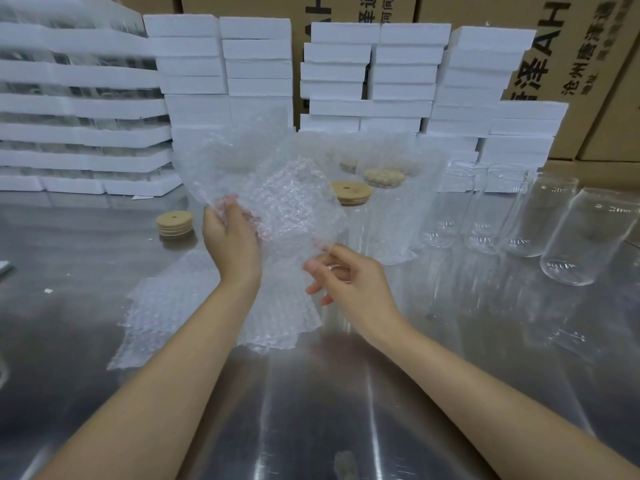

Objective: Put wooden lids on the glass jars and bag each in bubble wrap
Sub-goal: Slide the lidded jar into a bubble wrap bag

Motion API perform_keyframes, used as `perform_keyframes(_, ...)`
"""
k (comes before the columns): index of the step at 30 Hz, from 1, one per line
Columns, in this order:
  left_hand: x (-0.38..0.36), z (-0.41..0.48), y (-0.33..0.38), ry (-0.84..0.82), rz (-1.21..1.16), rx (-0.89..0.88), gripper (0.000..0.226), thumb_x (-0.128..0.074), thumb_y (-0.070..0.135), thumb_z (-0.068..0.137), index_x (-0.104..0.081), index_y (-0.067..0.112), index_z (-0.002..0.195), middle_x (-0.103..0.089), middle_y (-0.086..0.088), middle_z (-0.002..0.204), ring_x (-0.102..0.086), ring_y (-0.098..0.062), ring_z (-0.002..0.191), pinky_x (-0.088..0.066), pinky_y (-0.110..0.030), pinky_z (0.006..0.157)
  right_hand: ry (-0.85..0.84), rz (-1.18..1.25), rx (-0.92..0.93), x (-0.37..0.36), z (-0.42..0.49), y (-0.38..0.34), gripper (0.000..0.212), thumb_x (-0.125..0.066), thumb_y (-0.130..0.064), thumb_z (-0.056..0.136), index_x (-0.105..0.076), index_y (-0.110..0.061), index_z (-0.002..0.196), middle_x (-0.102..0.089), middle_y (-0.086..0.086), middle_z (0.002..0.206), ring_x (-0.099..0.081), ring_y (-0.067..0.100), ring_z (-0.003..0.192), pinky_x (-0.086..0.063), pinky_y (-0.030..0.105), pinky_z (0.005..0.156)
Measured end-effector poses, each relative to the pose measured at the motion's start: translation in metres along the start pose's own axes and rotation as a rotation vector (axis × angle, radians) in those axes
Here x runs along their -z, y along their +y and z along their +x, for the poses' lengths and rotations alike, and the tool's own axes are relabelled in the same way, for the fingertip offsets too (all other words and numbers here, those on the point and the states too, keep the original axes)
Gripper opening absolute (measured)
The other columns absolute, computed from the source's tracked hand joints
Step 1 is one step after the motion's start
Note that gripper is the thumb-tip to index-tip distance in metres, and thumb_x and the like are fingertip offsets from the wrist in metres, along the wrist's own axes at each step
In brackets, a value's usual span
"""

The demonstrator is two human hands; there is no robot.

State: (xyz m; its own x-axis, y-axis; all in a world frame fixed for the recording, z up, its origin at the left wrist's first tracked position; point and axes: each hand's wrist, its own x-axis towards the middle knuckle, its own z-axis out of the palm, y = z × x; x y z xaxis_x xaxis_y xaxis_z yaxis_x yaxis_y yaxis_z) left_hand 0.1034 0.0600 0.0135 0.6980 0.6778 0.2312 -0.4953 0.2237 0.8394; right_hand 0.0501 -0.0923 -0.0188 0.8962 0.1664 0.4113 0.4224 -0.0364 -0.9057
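Our left hand [232, 237] grips the left edge of a clear bubble-wrap bag [291, 199] and our right hand [346, 275] pinches its near right corner, holding it above the shiny metal table [346, 410]. We judge we are opening the bag's mouth; next its layers must part to take the clear glass jar with a round wooden lid [350, 192] standing just beyond. To the right wait unlidded glass jars [568, 237], to the left a stack of wooden lids [174, 223].
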Motion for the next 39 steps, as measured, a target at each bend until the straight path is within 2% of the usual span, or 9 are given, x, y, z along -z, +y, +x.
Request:
perform_keyframes(3, -0.001, -0.004, 0.001, 0.033, 0.015, 0.024, 0.005, -0.047, 0.015, 0.095, -0.047, 0.018, 0.09, -0.057, 0.002, 0.075, -0.054, -0.004, 0.054, -0.044, -0.025, 0.053, 0.055, -0.01, 0.071, 0.005, 0.0, -0.001, 0.013, -0.063, -0.011, 0.094, -0.07, -0.02, 0.088, -0.071, 0.001, 0.084, -0.069, 0.015, 0.063, -0.051, 0.021, 0.053)
perform_keyframes(6, 0.003, -0.005, 0.002, 0.087, 0.462, -0.218, 0.063, -0.06, 0.007, 0.084, -0.029, 0.007, 0.139, -0.036, -0.012, 0.14, -0.043, -0.02, 0.126, -0.035, -0.038, 0.106, 0.102, 0.013, 0.079, 0.007, 0.002, 0.0, 0.017, -0.066, -0.007, 0.091, -0.063, -0.015, 0.076, -0.069, -0.003, 0.077, -0.071, 0.017, 0.066, -0.052, 0.021, 0.055)
perform_keyframes(8, 0.004, -0.008, 0.003, 0.057, 0.644, -0.523, 0.08, -0.066, 0.013, 0.083, -0.018, 0.001, 0.147, -0.019, -0.017, 0.149, -0.022, -0.023, 0.138, -0.019, -0.042, 0.115, 0.139, 0.052, 0.103, 0.006, 0.003, 0.001, 0.03, -0.067, -0.003, 0.089, -0.056, -0.022, 0.069, -0.072, 0.0, 0.081, -0.073, 0.019, 0.07, -0.054, 0.022, 0.059)
perform_keyframes(13, -0.001, -0.017, 0.002, -0.302, 0.629, -0.822, 0.052, -0.053, 0.037, 0.094, -0.041, 0.01, 0.136, -0.037, -0.008, 0.135, -0.026, 0.001, 0.123, -0.015, -0.023, 0.107, 0.146, 0.032, 0.185, 0.007, 0.004, -0.001, 0.029, -0.073, -0.005, 0.085, -0.053, -0.026, 0.079, -0.072, -0.001, 0.078, -0.071, 0.015, 0.072, -0.053, 0.02, 0.071)
perform_keyframes(18, 0.008, -0.006, 0.003, -0.508, 0.687, -0.767, 0.043, -0.037, 0.047, 0.096, -0.054, 0.017, 0.121, -0.04, 0.007, 0.118, -0.039, -0.002, 0.113, -0.031, -0.032, 0.104, 0.096, -0.063, 0.207, 0.011, 0.006, -0.003, 0.043, -0.074, -0.013, 0.085, -0.058, -0.043, 0.111, -0.067, -0.012, 0.077, -0.065, 0.007, 0.077, -0.052, 0.02, 0.077)
perform_keyframes(22, 0.01, -0.004, 0.011, -0.824, 0.654, -0.677, 0.04, -0.049, 0.058, 0.086, -0.052, 0.02, 0.075, -0.049, 0.01, 0.068, -0.045, -0.005, 0.062, -0.036, -0.019, 0.06, 0.107, -0.255, 0.273, 0.012, 0.006, 0.002, 0.024, -0.065, -0.006, 0.091, -0.072, -0.022, 0.108, -0.058, -0.014, 0.079, -0.056, -0.001, 0.074, -0.042, 0.011, 0.072)
perform_keyframes(26, 0.006, -0.014, 0.007, -1.096, 0.892, -0.47, 0.053, -0.065, 0.073, 0.061, -0.042, 0.025, 0.067, -0.049, 0.011, 0.056, -0.038, -0.005, 0.051, -0.034, -0.026, 0.053, 0.083, -0.28, 0.264, 0.014, 0.006, 0.008, 0.023, -0.062, 0.0, 0.091, -0.074, -0.012, 0.106, -0.058, -0.01, 0.082, -0.057, -0.005, 0.076, -0.041, 0.009, 0.071)
perform_keyframes(32, 0.012, -0.012, 0.004, -1.214, 0.776, -0.258, 0.031, -0.082, 0.034, 0.072, -0.053, 0.028, 0.081, -0.065, 0.004, 0.074, -0.061, -0.015, 0.068, -0.052, -0.028, 0.065, 0.163, -0.162, 0.221, 0.017, 0.012, 0.008, 0.034, -0.073, -0.006, 0.084, -0.069, -0.039, 0.092, -0.066, -0.02, 0.076, -0.062, -0.002, 0.076, -0.046, 0.013, 0.073)
perform_keyframes(39, 0.013, -0.004, 0.01, -1.277, 0.717, -0.094, 0.007, -0.071, 0.016, 0.085, -0.068, 0.012, 0.08, -0.063, 0.005, 0.064, -0.058, -0.007, 0.059, -0.046, -0.016, 0.06, 0.187, -0.168, 0.231, 0.023, 0.015, 0.011, 0.036, -0.075, -0.007, 0.083, -0.064, -0.039, 0.097, -0.062, -0.022, 0.072, -0.057, -0.001, 0.071, -0.045, 0.015, 0.073)
